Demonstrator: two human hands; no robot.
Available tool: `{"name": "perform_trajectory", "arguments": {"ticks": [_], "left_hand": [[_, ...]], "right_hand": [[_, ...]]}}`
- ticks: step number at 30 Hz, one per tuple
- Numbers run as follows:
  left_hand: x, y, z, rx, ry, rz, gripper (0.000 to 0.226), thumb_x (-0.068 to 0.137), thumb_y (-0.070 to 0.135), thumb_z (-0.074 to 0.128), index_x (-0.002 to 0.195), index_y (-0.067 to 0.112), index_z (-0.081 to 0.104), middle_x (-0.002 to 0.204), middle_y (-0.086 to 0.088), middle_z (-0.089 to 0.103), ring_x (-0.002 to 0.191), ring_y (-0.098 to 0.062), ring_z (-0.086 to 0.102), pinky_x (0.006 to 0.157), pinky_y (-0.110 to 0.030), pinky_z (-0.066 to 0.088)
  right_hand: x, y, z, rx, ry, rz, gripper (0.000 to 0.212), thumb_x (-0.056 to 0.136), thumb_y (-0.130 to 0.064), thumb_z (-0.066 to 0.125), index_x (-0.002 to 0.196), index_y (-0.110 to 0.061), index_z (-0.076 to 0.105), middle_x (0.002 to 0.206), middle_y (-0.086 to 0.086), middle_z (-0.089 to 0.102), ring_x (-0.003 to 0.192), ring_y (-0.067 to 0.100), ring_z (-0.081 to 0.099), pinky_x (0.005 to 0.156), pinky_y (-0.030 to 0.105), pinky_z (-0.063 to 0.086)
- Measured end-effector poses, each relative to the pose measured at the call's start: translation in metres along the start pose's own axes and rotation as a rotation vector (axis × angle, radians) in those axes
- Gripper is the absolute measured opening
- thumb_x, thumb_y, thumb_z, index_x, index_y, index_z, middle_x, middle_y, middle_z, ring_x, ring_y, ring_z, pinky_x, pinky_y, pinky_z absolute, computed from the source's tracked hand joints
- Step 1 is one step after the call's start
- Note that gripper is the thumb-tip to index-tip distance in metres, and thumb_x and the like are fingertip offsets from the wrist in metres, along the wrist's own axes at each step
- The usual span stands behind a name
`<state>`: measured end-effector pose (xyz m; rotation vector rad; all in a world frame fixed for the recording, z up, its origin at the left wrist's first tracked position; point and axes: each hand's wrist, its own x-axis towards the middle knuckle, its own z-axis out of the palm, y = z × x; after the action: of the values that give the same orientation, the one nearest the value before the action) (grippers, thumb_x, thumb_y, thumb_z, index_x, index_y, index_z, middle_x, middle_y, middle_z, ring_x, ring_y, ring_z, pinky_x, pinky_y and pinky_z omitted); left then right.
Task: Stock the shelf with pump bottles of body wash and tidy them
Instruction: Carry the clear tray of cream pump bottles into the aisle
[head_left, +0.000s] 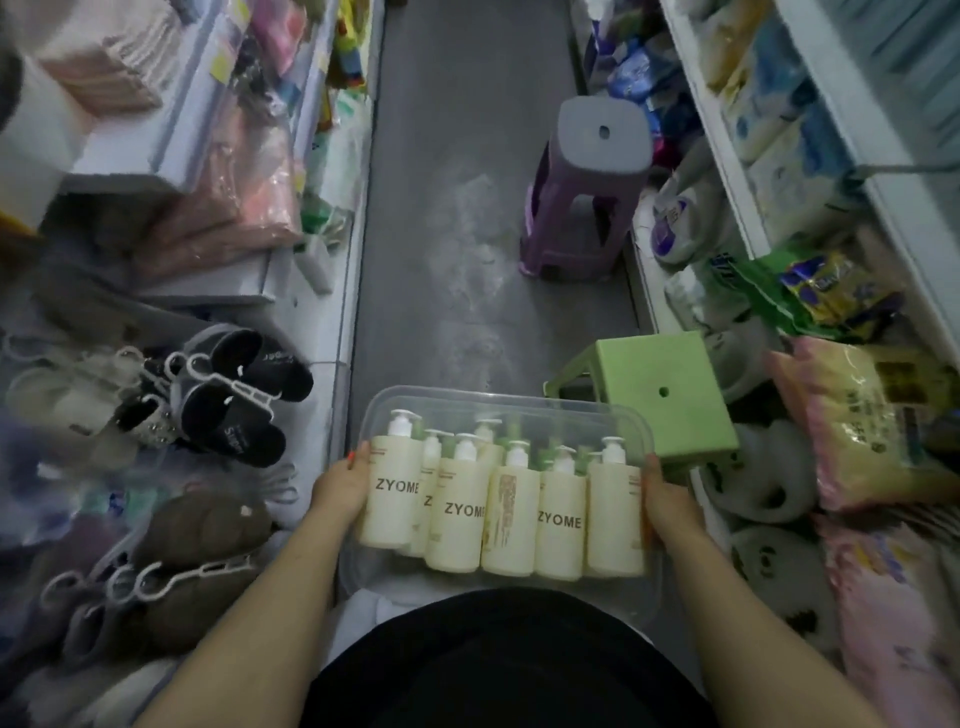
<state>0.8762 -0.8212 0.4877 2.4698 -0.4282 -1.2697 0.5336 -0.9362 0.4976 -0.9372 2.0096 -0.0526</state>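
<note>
A clear plastic bin (498, 397) is held in front of my waist, in the middle of a shop aisle. Several cream pump bottles (452, 514) with white pumps stand in it, most marked ZYOME. My left hand (340, 491) grips the bin's left side, thumb over the rim beside the leftmost bottle. My right hand (662, 501) grips the right side the same way.
A green stool (665, 400) stands just beyond the bin on the right, a purple stool (587, 192) farther down the grey floor. Left shelves hold slippers (234, 395) and towels; right shelves hold packaged goods (857, 421) and soft toys.
</note>
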Motion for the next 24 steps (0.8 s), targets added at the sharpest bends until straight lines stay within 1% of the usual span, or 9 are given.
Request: {"name": "perform_trajectory", "arguments": {"ticks": [3,5,8,11,14,17,20,22,24], "left_hand": [[0.043,0.051,-0.024,0.087,-0.054,0.088,0.059,0.101,0.053,0.029,0.120,0.006,0.061,0.119,-0.017,0.062,0.103,-0.029,0.058,0.088,-0.033,0.045],[0.063,0.081,-0.030,0.152,-0.085,0.140,0.059,0.102,0.053,0.028,0.119,0.007,0.061,0.116,-0.015,0.062,0.098,-0.027,0.056,0.086,-0.032,0.043],[0.084,0.115,-0.035,0.243,-0.122,0.166,0.059,0.101,0.055,0.028,0.115,0.009,0.061,0.108,-0.012,0.062,0.097,-0.028,0.056,0.087,-0.033,0.044],[0.097,0.149,-0.027,0.327,-0.140,0.204,0.062,0.102,0.053,0.028,0.119,0.003,0.061,0.122,-0.020,0.061,0.111,-0.034,0.056,0.094,-0.036,0.043],[0.096,0.187,-0.004,0.380,-0.186,0.259,0.063,0.101,0.054,0.030,0.122,0.002,0.061,0.122,-0.020,0.061,0.110,-0.035,0.057,0.097,-0.039,0.044],[0.087,0.219,0.024,0.425,-0.189,0.295,0.063,0.102,0.052,0.031,0.120,-0.001,0.061,0.120,-0.021,0.062,0.106,-0.034,0.057,0.089,-0.037,0.042],[0.084,0.254,0.050,0.435,-0.178,0.306,0.068,0.099,0.057,0.034,0.119,-0.001,0.062,0.123,-0.023,0.062,0.111,-0.038,0.058,0.097,-0.041,0.046],[0.085,0.286,0.068,0.448,-0.191,0.318,0.075,0.094,0.065,0.035,0.121,0.000,0.062,0.123,-0.022,0.062,0.111,-0.038,0.059,0.100,-0.045,0.047],[0.084,0.321,0.087,0.458,-0.213,0.349,0.081,0.090,0.069,0.038,0.127,0.000,0.058,0.127,-0.022,0.060,0.113,-0.039,0.059,0.101,-0.047,0.047]], "right_hand": [[-0.010,-0.022,0.008,0.093,0.109,0.093,0.071,0.101,-0.055,0.032,0.135,0.004,0.052,0.136,0.027,0.052,0.124,0.040,0.051,0.103,0.042,0.038],[-0.013,-0.028,0.015,0.179,0.126,0.168,0.076,0.098,-0.060,0.035,0.133,0.005,0.053,0.133,0.028,0.055,0.119,0.041,0.054,0.102,0.047,0.044],[-0.018,-0.034,0.027,0.296,0.159,0.275,0.082,0.094,-0.066,0.036,0.132,0.005,0.053,0.132,0.028,0.055,0.118,0.040,0.056,0.102,0.046,0.045],[-0.018,-0.038,0.024,0.392,0.156,0.348,0.079,0.093,-0.068,0.035,0.124,0.000,0.060,0.123,0.024,0.062,0.104,0.034,0.062,0.093,0.044,0.050],[-0.011,-0.030,0.011,0.452,0.167,0.360,0.075,0.096,-0.064,0.033,0.114,0.001,0.065,0.111,0.022,0.066,0.096,0.032,0.063,0.088,0.042,0.052],[0.002,-0.022,-0.009,0.504,0.180,0.325,0.070,0.099,-0.059,0.032,0.110,0.001,0.066,0.105,0.019,0.064,0.095,0.030,0.061,0.089,0.041,0.050],[0.021,-0.020,-0.032,0.534,0.237,0.301,0.067,0.097,-0.063,0.032,0.098,-0.006,0.068,0.104,0.017,0.067,0.091,0.028,0.062,0.090,0.043,0.051],[0.033,-0.020,-0.047,0.577,0.271,0.318,0.062,0.099,-0.060,0.033,0.100,-0.007,0.065,0.099,0.015,0.063,0.086,0.026,0.057,0.082,0.036,0.048],[0.044,-0.019,-0.059,0.598,0.303,0.343,0.055,0.101,-0.056,0.030,0.098,-0.009,0.058,0.091,0.013,0.055,0.080,0.025,0.051,0.073,0.032,0.040]]}}
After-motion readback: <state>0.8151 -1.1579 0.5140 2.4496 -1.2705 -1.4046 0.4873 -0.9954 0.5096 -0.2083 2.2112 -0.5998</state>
